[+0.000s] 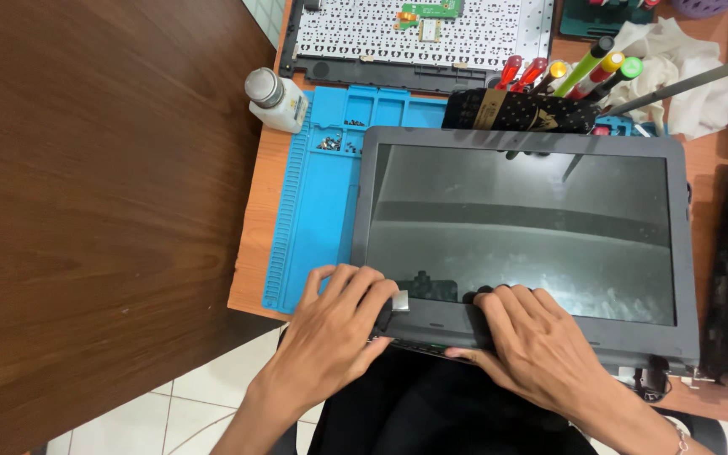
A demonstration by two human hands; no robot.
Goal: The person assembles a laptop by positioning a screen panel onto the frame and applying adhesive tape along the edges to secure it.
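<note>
With your left hand (330, 324) and right hand (532, 341) pinching the near bezel edge of the grey-framed laptop screen panel (520, 223) on the blue silicone mat (313, 194), pry gently, grip kept even.

Both my hands, left hand (330, 324) and right hand (532, 337), grip the laptop screen panel's (520, 223) near edge, beside the blue mat (313, 202).

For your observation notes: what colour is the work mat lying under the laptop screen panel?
Bright blue: the work mat, seen clearly in the head view, left of the screen panel.
</note>
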